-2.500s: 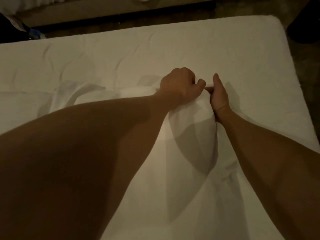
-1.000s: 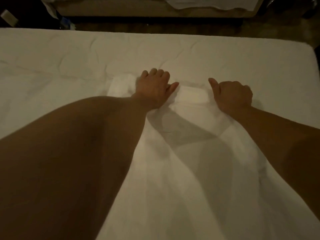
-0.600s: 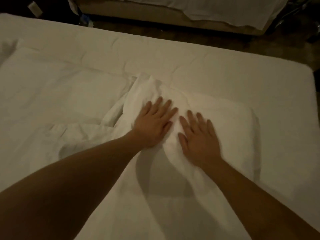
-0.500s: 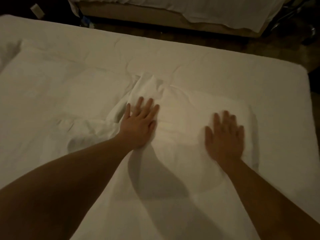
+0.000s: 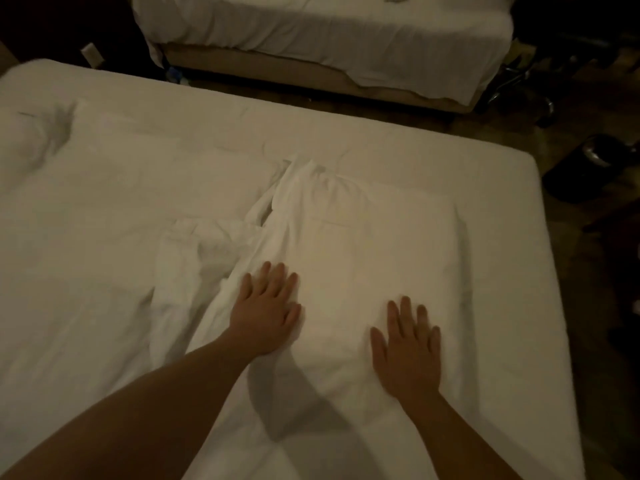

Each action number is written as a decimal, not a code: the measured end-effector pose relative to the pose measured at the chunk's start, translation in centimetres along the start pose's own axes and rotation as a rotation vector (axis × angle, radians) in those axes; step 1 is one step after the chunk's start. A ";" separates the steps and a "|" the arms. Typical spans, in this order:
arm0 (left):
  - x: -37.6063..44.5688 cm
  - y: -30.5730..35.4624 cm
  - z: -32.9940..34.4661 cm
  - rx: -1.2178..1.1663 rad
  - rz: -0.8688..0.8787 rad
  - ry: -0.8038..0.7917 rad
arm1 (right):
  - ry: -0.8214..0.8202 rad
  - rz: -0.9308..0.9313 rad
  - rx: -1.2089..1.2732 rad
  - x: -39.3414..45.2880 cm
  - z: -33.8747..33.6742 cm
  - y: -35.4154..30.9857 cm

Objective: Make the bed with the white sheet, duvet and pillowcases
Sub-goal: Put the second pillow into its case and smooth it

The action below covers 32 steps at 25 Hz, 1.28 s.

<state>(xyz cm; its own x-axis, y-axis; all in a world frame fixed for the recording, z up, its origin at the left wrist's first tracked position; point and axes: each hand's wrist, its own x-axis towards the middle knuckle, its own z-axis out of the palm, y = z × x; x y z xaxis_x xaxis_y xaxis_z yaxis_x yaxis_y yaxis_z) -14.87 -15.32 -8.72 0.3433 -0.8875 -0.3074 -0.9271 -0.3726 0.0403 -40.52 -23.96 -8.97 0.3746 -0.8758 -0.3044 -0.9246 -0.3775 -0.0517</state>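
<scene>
Palms flat, fingers spread: my left hand [image 5: 266,317] and right hand [image 5: 408,351] press the soft, creased, seemingly folded white sheet [image 5: 363,237], nearer me than before.

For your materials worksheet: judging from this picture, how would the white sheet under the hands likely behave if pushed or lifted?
The sheet is probably floppy: it bunches into folds beside the left hand. It likely slides and wrinkles when pushed, since both flat hands, including the right hand, are pressing it smooth. It looks thin, so probably light.
</scene>
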 end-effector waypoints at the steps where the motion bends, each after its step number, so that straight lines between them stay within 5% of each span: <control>1: -0.9 -0.1 -0.9 -0.016 -0.027 -0.009 | -0.006 -0.010 0.020 -1.0 -1.1 -0.5; 9: -10.3 -0.7 -16.0 -0.257 -0.276 0.198 | 0.075 -0.415 0.115 -8.8 -17.5 -11.1; 21: -31.1 -17.4 -33.6 -0.309 -0.872 0.549 | 0.204 -1.035 -0.050 -17.5 -35.1 -32.2; 27: -30.4 -22.8 -37.9 -0.377 -0.952 0.633 | 0.242 -1.142 -0.141 -18.1 -36.6 -42.7; 32: -25.1 -30.8 -32.8 -0.452 -1.008 0.553 | 0.160 -1.174 -0.184 -12.5 -33.1 -50.3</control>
<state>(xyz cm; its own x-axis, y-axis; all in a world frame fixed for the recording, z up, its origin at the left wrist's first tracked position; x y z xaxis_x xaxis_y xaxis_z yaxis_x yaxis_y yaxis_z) 10.02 9.56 28.98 0.9935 -0.1037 0.0474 -0.1139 -0.9191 0.3773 3.62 -3.94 28.90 0.9992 0.0097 -0.0398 0.0066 -0.9969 -0.0780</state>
